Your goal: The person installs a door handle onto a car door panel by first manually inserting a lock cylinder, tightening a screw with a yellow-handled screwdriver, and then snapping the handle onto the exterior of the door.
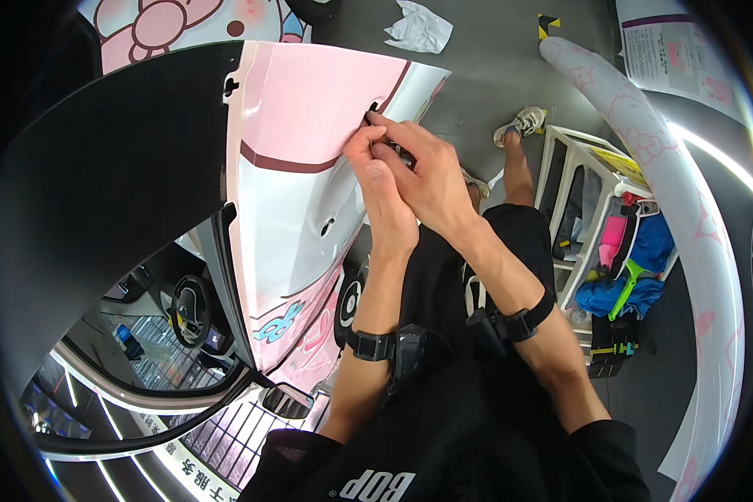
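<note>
White cart [571, 151], blue cloth [648, 247], crumpled paper [419, 28]

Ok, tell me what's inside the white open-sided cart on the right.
The white open-sided cart holds bunched blue cloth, a pink tool and a green-handled tool. Anything beneath the cloth is hidden.

Car body panel [309, 159]: white, curved, partly covered by glossy pink vinyl film [318, 105] with a dark maroon stripe along the film's lower edge. Film lies smooth over the upper part; bare white surface below, with 1 small dark hole near mid-panel. Cartoon print in pink and blue on the lowest portion. Left hand [385, 197] and right hand [422, 171] pressed together at the film's right edge, beside a small dark notch. A small dark tool [400, 154] sits pinched between the fingers; its type cannot be told.
</note>
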Available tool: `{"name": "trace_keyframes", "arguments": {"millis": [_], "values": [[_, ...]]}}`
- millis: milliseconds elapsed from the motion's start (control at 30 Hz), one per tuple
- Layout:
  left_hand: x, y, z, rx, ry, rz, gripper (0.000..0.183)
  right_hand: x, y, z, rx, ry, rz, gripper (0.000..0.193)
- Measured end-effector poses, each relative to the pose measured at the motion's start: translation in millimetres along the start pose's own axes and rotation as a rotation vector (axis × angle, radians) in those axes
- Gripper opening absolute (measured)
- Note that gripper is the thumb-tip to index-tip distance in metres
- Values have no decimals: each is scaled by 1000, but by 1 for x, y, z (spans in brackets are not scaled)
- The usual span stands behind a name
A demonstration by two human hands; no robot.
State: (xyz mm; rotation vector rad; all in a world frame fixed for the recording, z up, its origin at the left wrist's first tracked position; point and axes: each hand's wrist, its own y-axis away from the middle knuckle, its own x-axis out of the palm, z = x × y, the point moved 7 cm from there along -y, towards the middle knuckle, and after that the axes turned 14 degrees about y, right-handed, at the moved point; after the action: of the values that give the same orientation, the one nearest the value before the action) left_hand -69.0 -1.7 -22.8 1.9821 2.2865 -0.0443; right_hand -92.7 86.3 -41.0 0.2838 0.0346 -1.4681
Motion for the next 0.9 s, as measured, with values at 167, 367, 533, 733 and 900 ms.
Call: {"name": "trace_keyframes", "arguments": {"millis": [167, 367, 533, 733, 900], "values": [[1, -2, 3, -10, 81, -46, 56, 2, -1, -2, 17, -51, 18, 39], [8, 0, 3, -7, 241, -96, 52, 5, -1, -14, 79, -240, 124, 39], [10, -2, 5, 12, 164, -165, 55, 1, -6, -11, 47, -165, 150, 39], [6, -1, 1, -34, 75, -147, 52, 1, 2, -8, 7, -113, 92, 35], [4, -3, -4, -31, -68, -29, 59, 5, 5, -9, -40, 12, 117, 30]]}}
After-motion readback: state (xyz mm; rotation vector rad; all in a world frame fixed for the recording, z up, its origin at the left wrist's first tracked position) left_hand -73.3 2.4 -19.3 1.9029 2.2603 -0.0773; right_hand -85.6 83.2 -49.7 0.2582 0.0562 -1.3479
